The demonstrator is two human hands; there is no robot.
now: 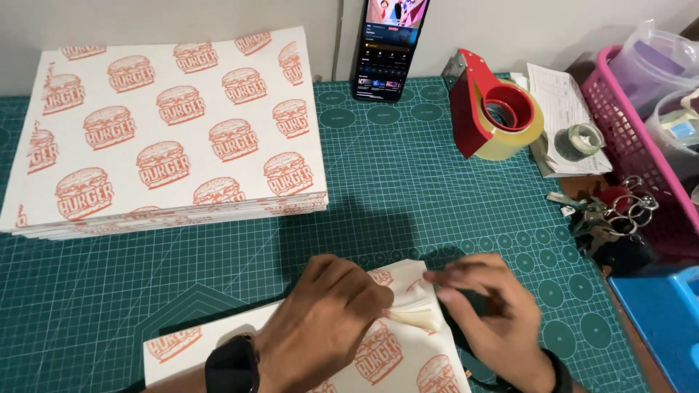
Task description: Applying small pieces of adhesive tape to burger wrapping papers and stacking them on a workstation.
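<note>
A white paper sheet (393,356) printed with orange burger pictures lies on the green cutting mat (408,189) at the near edge. My left hand (324,320), with a black watch on the wrist, presses on the sheet and pinches its upper right corner. My right hand (495,313) meets it from the right, fingers pinching the same folded, bunched corner (419,314). Both hands hold the sheet.
A thick stack of the same printed sheets (167,138) sits at the back left. A phone (386,47) leans on the wall. A red tape dispenser (491,109), papers (564,109), keys (611,215), a pink basket (641,153) and a blue box (666,320) crowd the right.
</note>
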